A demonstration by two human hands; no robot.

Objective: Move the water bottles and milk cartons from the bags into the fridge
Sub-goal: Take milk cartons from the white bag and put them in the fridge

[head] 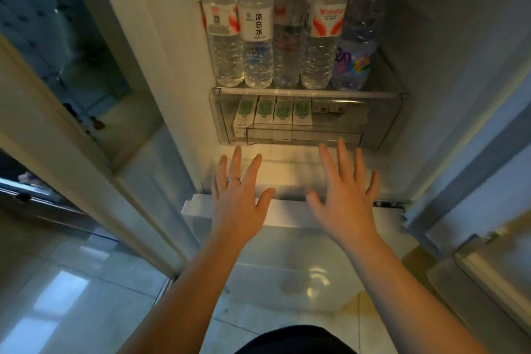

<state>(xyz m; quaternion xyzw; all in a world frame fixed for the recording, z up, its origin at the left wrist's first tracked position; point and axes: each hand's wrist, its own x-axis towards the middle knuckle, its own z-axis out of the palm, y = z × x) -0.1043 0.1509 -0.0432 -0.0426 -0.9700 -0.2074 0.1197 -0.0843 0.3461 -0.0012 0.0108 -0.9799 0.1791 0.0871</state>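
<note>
Several water bottles (287, 37) stand upright in a row on a fridge shelf at the top of the view. Under them, a clear plastic drawer (379, 123) holds several green-and-white milk cartons (273, 115) packed side by side. My left hand (238, 198) and my right hand (344, 195) hover just below the drawer with fingers spread and palms down, holding nothing. A ring sits on one finger of the left hand. No bags are in view.
The fridge's left door (86, 123) stands swung out at the left, and another door edge (488, 267) shows at the lower right. A white drawer front (287, 253) juts out under my hands. Tiled floor (71, 296) lies below.
</note>
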